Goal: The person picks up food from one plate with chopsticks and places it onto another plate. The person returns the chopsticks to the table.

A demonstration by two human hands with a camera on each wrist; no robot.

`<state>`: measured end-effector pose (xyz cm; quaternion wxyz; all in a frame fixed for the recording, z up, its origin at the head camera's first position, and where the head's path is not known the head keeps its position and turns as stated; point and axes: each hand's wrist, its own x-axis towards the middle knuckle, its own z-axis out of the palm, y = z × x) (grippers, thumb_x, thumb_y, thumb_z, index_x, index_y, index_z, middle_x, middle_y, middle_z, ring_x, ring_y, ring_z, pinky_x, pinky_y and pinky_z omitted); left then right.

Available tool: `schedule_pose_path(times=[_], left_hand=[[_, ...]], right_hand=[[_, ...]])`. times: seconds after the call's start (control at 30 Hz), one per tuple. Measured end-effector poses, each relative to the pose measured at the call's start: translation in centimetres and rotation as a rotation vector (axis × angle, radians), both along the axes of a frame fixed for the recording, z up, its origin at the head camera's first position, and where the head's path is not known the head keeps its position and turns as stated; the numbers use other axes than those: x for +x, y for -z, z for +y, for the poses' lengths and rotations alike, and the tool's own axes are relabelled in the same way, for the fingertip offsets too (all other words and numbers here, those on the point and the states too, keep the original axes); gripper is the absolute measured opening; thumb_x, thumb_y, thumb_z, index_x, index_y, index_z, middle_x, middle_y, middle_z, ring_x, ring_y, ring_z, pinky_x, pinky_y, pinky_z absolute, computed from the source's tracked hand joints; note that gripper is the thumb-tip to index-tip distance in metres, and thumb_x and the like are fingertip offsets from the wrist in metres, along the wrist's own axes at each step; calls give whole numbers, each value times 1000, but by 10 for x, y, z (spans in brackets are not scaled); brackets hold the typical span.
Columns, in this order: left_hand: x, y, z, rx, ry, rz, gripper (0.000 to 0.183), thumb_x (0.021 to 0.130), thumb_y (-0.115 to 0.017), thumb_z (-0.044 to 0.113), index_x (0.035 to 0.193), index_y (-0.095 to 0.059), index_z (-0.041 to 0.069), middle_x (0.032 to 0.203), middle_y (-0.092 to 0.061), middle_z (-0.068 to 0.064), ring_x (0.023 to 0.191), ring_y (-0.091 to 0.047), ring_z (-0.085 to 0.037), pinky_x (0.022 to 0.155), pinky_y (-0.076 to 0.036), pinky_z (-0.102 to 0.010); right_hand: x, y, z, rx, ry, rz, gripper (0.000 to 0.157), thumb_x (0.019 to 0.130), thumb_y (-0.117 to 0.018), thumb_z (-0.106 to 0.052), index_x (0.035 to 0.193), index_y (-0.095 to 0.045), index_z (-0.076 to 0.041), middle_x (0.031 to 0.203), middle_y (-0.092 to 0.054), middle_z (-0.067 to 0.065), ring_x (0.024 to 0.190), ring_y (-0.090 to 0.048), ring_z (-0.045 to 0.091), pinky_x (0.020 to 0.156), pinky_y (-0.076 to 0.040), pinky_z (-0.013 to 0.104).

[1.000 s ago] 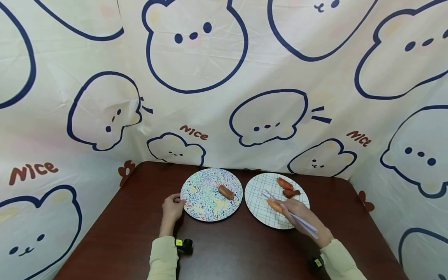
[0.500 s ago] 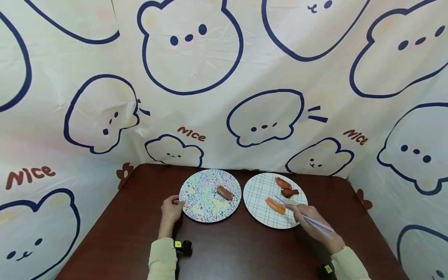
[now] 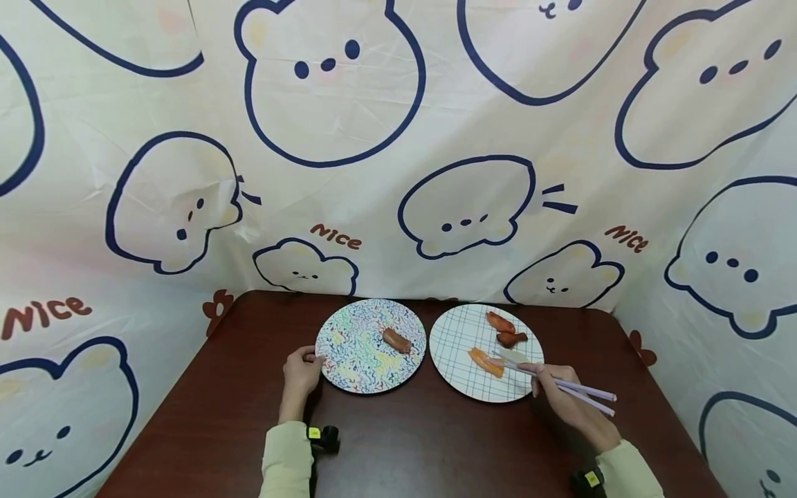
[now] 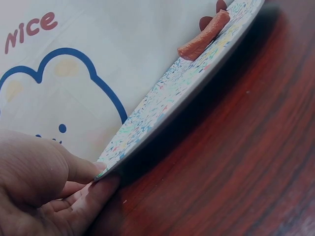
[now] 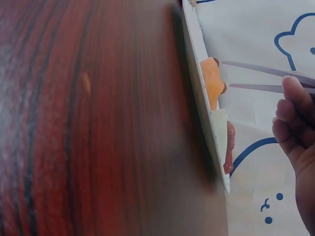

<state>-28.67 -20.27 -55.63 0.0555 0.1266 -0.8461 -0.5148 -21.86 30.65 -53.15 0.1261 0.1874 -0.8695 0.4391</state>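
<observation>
Chopsticks (image 3: 591, 389) are gripped by the right hand (image 3: 565, 407) off the grid plate's (image 3: 447, 346) right edge, tips parted. The speckled plate's (image 3: 339, 366) rim, left of the grid plate, is pinched by the left hand (image 3: 301, 373). The orange food strip (image 3: 486, 362) lies on the grid plate; best straddled mid-length, squeezed lightly. The drumstick (image 3: 511, 339), toward the grid plate's far side, is best left unbumped.

Pale yellow-green sleeves (image 3: 288, 453); black wrist cameras (image 3: 331, 440); yellow labels (image 3: 314, 433)

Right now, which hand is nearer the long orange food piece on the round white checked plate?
Right. The right hand, holding pale purple chopsticks, is just right of the orange food piece; the left hand is farther left, pinching the round multicoloured plate.
</observation>
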Motion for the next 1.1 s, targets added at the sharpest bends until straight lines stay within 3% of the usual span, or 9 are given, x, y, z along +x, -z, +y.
schedule_pose_path(times=[0.07, 0.17, 0.27, 0.4, 0.63, 0.77, 0.97, 1.0, 1.1], left_hand=[[0, 0, 0, -3, 2, 2, 38, 99, -61, 10, 131, -58, -10, 106, -62, -23, 87, -61, -30, 65, -49, -34], [0, 1, 0, 1, 6, 0, 38, 99, -60, 10, 131, -58, -10, 105, -62, -22, 86, -61, -30, 65, -49, -34], [1, 1, -1, 6, 6, -6, 38, 99, -60, 11, 132, -58, -10, 106, -62, -22, 87, -61, -30, 66, -49, -34], [1, 2, -1, 6, 0, -5, 38, 99, -61, 11, 132, -58, -9, 107, -62, -23, 89, -62, -30, 68, -50, -35], [2, -1, 0, 14, -1, -13, 38, 100, -60, 11, 132, -58, -9, 108, -62, -24, 89, -61, -31, 69, -50, -37], [2, 0, 0, 8, 0, -15, 39, 100, -61, 11, 133, -58, -9, 109, -62, -23, 91, -62, -31, 69, -50, -37], [3, 0, -1, 6, 5, -7, 39, 99, -60, 11, 131, -58, -10, 108, -62, -24, 90, -62, -32, 69, -50, -37], [3, 0, -1, 8, 6, -8, 39, 99, -60, 11, 132, -58, -10, 108, -62, -23, 90, -62, -31, 69, -51, -37], [2, 0, -1, 9, 9, -10, 39, 100, -60, 11, 132, -58, -10, 109, -62, -24, 91, -62, -32, 69, -51, -38]], right_hand=[[0, 0, 0, -8, 47, -91, 52, 113, -35, -22, 70, -62, -12, 105, -73, 13, 87, -62, 17, 59, -40, 25], [-1, -1, -1, -21, 84, -162, 57, 113, -32, -28, 73, -65, -4, 100, -70, 14, 70, -52, 12, 56, -37, 28], [-4, 0, -2, -15, 93, -152, 57, 113, -31, -26, 78, -68, -2, 83, -65, 6, 58, -40, 9, 52, -34, 29], [-10, 4, 0, -13, 82, -138, 55, 114, -29, -22, 83, -70, -2, 69, -56, -3, 55, -35, 5, 50, -32, 28], [-17, 8, 2, -31, 60, -242, 50, 113, -28, -16, 107, -73, 5, 69, -60, 2, 57, -41, 11, 54, -35, 29], [-20, 9, -1, -27, 57, -271, 54, 114, -29, -25, 104, -75, 2, 71, -62, 3, 62, -48, 17, 60, -39, 26], [-15, 3, -11, -6, 3, -198, 55, 112, -37, -30, 76, -68, -1, 81, -65, 9, 63, -46, 10, 59, -40, 25], [-14, 2, -13, 21, -10, -158, 53, 112, -39, -27, 74, -67, -3, 85, -68, 9, 65, -48, 7, 59, -41, 24], [-9, -4, -20, 131, -37, -30, 45, 110, -44, -17, 72, -67, -7, 72, -58, -2, 63, -45, 1, 58, -41, 22]])
